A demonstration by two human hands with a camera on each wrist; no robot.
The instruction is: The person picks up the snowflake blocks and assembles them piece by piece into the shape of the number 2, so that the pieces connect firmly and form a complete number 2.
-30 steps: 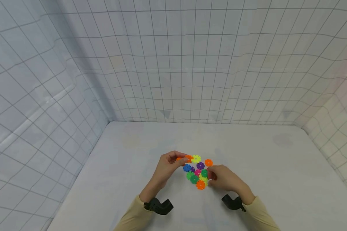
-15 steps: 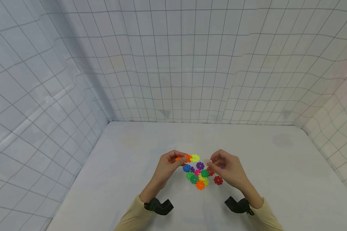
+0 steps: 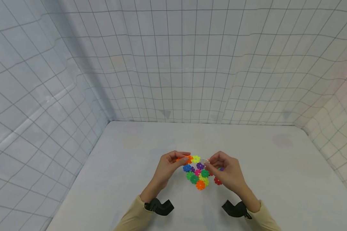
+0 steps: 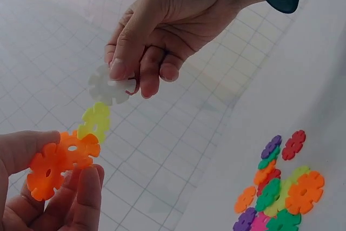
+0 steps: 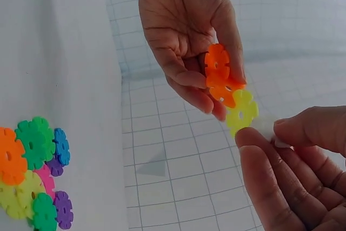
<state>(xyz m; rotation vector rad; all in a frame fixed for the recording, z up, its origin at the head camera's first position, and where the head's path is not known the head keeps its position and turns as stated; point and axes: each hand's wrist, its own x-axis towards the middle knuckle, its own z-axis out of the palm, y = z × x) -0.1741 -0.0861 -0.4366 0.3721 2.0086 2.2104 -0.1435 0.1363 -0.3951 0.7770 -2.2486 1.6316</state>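
My left hand (image 3: 166,168) pinches a short chain of interlocking flower-shaped plastic discs between thumb and fingers. Two orange discs (image 4: 42,181) make up its near part, slotted together at an angle, and a yellow disc (image 4: 89,116) sticks out from the end. Opposite it, my right hand (image 3: 227,171) pinches a white disc (image 4: 101,91) by its edge, thumb on top. The white disc's rim is right at the yellow one's edge in the left wrist view. In the right wrist view, fingers partly hide the white disc.
Several loose discs lie in a pile on the white table (image 3: 133,192) below the hands, among them a blue one (image 3: 187,168), a green one (image 5: 33,147) and an orange one (image 4: 312,186). White grid-lined sheeting (image 3: 179,64) encloses the table's back and sides.
My right hand has risen from the right of the pile with the white disc, then moved slightly left to the yellow disc. The left hand has stayed nearly still with its chain.
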